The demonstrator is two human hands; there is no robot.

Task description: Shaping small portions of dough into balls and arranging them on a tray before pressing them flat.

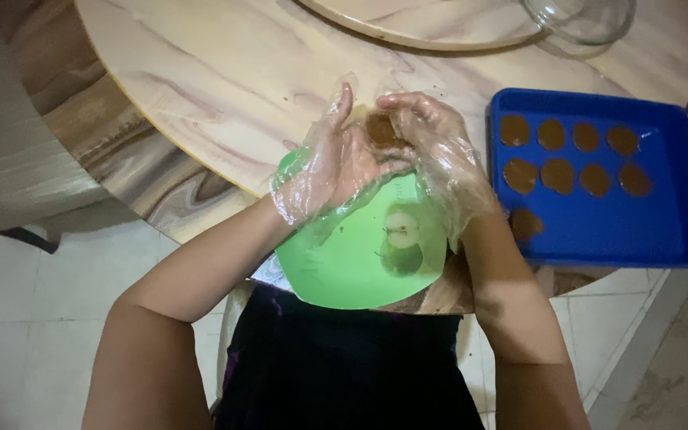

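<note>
Both my hands wear loose clear plastic gloves. My left hand (332, 163) and my right hand (439, 151) meet over a round green plate (352, 263) at the table's near edge. Between their fingers they press a flat brown piece of dough (381, 130). The left fingers point up and away, while the right fingers curl over the top of the dough. To the right sits a blue tray (638, 231) holding several flat brown oval pieces (557, 174) in rows.
The round marble-patterned table (224, 80) carries a raised turntable (407, 24) at its far side and a clear glass bowl (579, 20) at the top right. White floor tiles lie below, with a pale chair back (17, 151) at the left.
</note>
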